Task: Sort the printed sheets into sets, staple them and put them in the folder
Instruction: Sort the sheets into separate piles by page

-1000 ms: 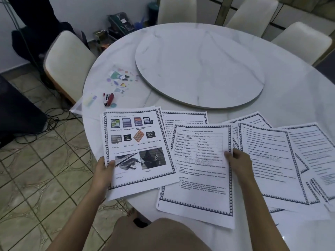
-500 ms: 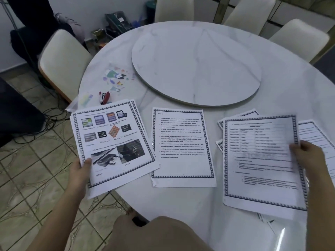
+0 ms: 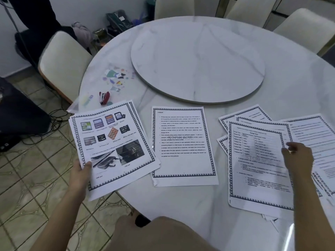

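Observation:
My left hand (image 3: 80, 175) grips the lower left corner of a stack of picture sheets (image 3: 112, 142), which juts over the table's left edge. A single text sheet (image 3: 183, 145) lies flat in the middle front. To the right, a sheet with a printed table (image 3: 257, 169) lies on top of a loose pile of bordered sheets (image 3: 243, 115). My right hand (image 3: 297, 158), blurred, pinches that sheet at its right edge. A small red stapler (image 3: 104, 97) lies behind the picture stack. Shiny clear plastic (image 3: 290, 230), maybe the folder, shows at the lower right.
A round marble turntable (image 3: 197, 58) fills the middle of the white round table (image 3: 181, 201). Colourful scraps (image 3: 116, 78) and a clear plastic piece (image 3: 83, 102) lie at the left. Pale chairs (image 3: 63, 60) ring the table. Cables (image 3: 54, 122) run over the tiled floor.
My right hand carried the table sheet from the middle over to the right pile and lowered it there, uncovering the text sheet. My left hand drew the picture stack to the left.

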A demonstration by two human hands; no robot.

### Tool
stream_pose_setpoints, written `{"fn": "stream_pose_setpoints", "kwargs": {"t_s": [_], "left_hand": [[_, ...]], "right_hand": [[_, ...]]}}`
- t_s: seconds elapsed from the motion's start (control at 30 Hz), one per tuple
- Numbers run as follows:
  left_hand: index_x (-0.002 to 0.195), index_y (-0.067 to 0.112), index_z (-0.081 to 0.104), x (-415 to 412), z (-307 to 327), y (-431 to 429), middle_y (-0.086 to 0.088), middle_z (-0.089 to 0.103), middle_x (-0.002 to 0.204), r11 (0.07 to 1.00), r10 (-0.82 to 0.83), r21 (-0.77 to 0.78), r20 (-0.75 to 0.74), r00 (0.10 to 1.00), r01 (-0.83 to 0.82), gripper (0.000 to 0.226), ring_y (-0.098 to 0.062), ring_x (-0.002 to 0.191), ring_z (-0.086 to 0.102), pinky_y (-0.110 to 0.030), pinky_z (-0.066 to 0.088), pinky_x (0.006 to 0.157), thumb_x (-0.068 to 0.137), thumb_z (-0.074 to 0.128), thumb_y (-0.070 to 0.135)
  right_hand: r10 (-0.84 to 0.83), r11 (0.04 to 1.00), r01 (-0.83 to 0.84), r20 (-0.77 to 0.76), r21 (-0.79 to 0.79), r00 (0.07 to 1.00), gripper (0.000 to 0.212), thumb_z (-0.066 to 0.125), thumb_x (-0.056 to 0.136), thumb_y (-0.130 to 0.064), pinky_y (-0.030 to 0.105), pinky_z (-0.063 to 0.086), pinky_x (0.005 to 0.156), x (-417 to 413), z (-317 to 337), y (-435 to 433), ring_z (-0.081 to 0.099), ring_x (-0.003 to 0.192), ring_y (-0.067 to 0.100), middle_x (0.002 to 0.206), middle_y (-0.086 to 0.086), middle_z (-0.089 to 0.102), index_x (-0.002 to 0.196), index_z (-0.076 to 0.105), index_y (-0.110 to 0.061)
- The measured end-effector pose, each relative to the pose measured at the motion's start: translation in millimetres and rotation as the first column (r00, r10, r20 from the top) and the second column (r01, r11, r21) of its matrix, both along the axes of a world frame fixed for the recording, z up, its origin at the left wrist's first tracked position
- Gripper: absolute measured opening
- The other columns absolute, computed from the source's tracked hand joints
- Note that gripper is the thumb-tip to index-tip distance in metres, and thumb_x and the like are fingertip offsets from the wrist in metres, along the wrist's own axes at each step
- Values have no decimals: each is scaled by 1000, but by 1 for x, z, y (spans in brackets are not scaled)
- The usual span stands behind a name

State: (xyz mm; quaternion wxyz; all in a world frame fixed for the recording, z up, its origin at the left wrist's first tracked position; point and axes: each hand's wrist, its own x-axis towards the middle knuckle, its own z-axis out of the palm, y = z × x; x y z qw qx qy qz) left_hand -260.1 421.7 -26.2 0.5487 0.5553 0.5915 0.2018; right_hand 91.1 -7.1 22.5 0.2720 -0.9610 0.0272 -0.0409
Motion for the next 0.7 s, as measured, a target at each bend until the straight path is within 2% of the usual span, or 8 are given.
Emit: {"fn": "stream_pose_setpoints", "kwargs": {"t_s": [0.13, 0.23, 0.3, 0.4, 0.5, 0.63, 0.7], "left_hand": [[134, 2, 41, 2, 2, -1, -21, 49, 134, 999, -16, 31, -29, 999, 17, 37, -39, 120, 48, -45, 39, 96, 99, 39, 12], [133, 0, 41, 2, 4, -5, -21, 49, 134, 998, -21, 53, -9, 1000, 21, 35, -40, 120, 48, -43, 38, 95, 99, 38, 9], [133, 2, 42, 1, 7, -5, -20, 50, 133, 996, -45, 78, 11, 999, 44, 35, -39, 120, 48, -45, 38, 96, 99, 37, 9], [135, 8, 41, -1, 9, -3, -17, 51, 133, 988, -85, 127, 16, 996, 82, 36, -36, 120, 50, -47, 39, 98, 99, 37, 10], [130, 9, 44, 0, 12, -1, -18, 53, 130, 988, -76, 136, 39, 996, 70, 32, -37, 117, 51, -45, 40, 94, 99, 38, 12], [121, 6, 46, 6, 22, -1, -20, 53, 123, 983, -71, 176, 73, 995, 57, 25, -34, 113, 51, -39, 39, 86, 98, 39, 10], [126, 2, 44, 11, 30, -3, -20, 52, 128, 982, -75, 181, 111, 991, 54, 29, -33, 114, 51, -38, 39, 89, 98, 38, 9]], "right_hand": [[109, 993, -107, -27, 56, 994, 29, 59, 87, -6, 42, 43, 90, -17, -8, 22, 56, 101, 40, 109, 29, 59, 114, 58, 5], [117, 989, -112, -51, 102, 992, 30, 60, 87, -8, 38, 41, 90, -28, -14, 27, 55, 105, 38, 112, 28, 58, 115, 58, 3], [104, 991, -97, -62, 95, 993, 31, 61, 86, -8, 41, 42, 91, -32, -20, 21, 55, 106, 38, 112, 27, 58, 115, 58, 2], [48, 997, -42, -86, 62, 995, 33, 63, 84, -9, 50, 44, 92, -35, -24, 5, 54, 107, 40, 110, 28, 59, 115, 58, 1], [-42, 999, 43, -92, 9, 995, 38, 64, 83, -11, 53, 43, 93, -36, -26, -14, 51, 109, 44, 112, 31, 57, 117, 56, 3], [-216, 974, 203, -148, -100, 965, 55, 67, 82, -17, 54, 31, 101, -38, -26, -31, 35, 124, 43, 129, 33, 42, 128, 45, 4], [-279, 957, 255, -204, -139, 938, 66, 69, 81, -22, 55, 26, 104, -39, -26, -35, 29, 129, 44, 136, 34, 33, 133, 39, 6]]}}
